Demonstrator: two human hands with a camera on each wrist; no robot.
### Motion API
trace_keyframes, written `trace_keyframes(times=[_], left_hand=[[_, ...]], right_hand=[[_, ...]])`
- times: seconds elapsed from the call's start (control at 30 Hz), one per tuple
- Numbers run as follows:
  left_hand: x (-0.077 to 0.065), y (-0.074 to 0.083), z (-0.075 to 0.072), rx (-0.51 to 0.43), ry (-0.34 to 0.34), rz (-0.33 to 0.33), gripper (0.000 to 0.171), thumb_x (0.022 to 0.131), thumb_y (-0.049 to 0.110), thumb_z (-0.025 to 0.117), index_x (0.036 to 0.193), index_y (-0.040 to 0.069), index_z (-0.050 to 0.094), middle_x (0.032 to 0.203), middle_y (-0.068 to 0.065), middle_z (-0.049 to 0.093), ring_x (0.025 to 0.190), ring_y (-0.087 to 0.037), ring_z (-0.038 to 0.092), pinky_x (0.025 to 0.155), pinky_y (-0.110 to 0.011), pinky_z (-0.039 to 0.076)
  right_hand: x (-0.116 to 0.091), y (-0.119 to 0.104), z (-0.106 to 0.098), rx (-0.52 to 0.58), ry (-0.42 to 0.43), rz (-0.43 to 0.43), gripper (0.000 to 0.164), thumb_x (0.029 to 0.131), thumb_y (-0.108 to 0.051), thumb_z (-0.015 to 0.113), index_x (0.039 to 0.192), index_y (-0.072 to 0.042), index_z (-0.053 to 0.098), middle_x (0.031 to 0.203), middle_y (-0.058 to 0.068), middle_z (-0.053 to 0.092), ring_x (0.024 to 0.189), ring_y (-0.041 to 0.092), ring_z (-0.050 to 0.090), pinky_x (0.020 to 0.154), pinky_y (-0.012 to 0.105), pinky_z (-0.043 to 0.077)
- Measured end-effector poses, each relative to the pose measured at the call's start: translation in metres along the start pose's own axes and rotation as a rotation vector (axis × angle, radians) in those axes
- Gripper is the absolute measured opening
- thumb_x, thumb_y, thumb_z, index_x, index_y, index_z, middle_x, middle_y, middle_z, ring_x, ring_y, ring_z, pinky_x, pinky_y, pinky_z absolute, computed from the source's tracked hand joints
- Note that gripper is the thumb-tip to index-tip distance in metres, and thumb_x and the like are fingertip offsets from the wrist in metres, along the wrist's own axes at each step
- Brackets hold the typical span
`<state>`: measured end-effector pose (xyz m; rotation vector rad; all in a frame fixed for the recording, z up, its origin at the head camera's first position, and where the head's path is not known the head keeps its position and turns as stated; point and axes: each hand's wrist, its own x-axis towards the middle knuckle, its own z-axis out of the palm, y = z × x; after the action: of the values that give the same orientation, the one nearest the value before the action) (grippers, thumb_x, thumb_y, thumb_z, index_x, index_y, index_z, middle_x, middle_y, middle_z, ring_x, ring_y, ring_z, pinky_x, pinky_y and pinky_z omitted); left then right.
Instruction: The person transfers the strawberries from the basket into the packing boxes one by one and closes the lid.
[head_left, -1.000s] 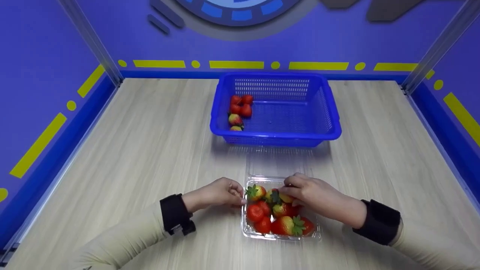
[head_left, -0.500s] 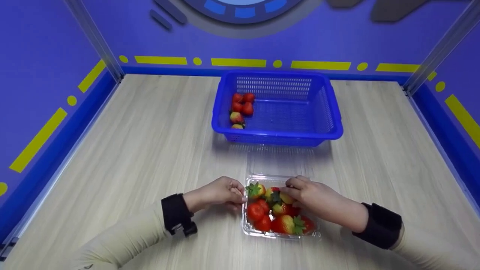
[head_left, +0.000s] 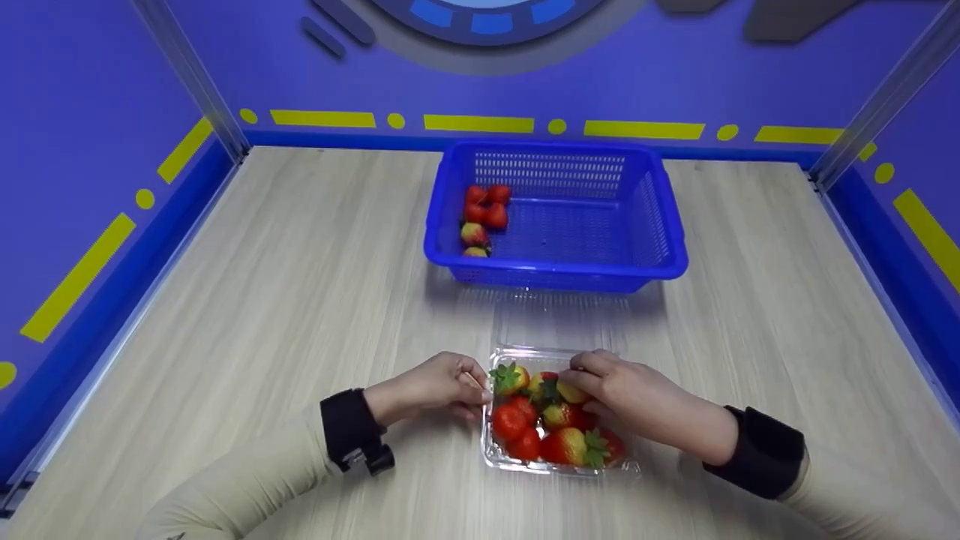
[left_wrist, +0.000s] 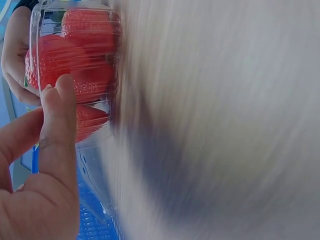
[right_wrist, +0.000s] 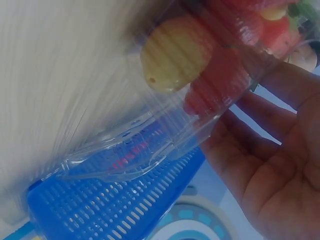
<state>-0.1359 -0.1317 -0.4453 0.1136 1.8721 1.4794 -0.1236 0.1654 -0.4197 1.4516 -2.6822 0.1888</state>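
A clear plastic clamshell box point(head_left: 486, 450) sits on the table with its lid point(head_left: 555, 319) folded open toward the back. Red and yellow-green strawberries point(head_left: 566, 448) fill much of it, some with green leaf caps. At the box's left rim, my left hand point(head_left: 442, 386) pinches the edge between thumb and fingers. My right hand point(head_left: 634, 394) reaches over the back right corner, its bent fingers holding a yellowish strawberry point(head_left: 572, 394) among the others. From the right wrist view, the strawberries point(right_wrist: 177, 52) show through the clear wall, with the right fingertips right at the rim.
Behind the box stands a blue plastic basket point(head_left: 555, 268), with several strawberries point(head_left: 486, 214) along its left side. The box's lid reaches close to the basket's front. Blue panels point(head_left: 337, 82) with yellow marks enclose the table point(head_left: 315, 277) at the back and sides.
The box has shifted very slightly left, my left hand staying at its rim. My right hand keeps its place over the same strawberry. The head view has tilted a little.
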Motion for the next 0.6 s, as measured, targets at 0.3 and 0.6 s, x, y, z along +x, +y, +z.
trace_keyframes(times=[0.3, 0.6], left_hand=[[-0.003, -0.002, -0.005, 0.014, 0.012, -0.008, 0.009, 0.091, -0.001, 0.069, 0.099, 0.000, 0.065, 0.072, 0.004, 0.069, 0.057, -0.004, 0.063, 0.061, -0.017, 0.059], [-0.010, 0.001, -0.014, 0.073, -0.053, -0.002, 0.025, 0.096, 0.008, 0.061, 0.118, -0.005, 0.062, 0.102, -0.024, 0.077, 0.077, -0.015, 0.075, 0.079, -0.030, 0.064]], right_hand=[[0.003, 0.000, -0.002, 0.008, 0.008, -0.012, 0.040, 0.081, -0.008, 0.085, 0.117, -0.002, 0.071, 0.111, 0.013, 0.070, 0.105, 0.027, 0.070, 0.089, 0.038, 0.063], [0.023, 0.014, -0.034, 0.131, -0.022, -0.056, 0.036, 0.083, -0.008, 0.082, 0.117, -0.001, 0.073, 0.109, 0.013, 0.072, 0.099, 0.026, 0.071, 0.085, 0.037, 0.064]])
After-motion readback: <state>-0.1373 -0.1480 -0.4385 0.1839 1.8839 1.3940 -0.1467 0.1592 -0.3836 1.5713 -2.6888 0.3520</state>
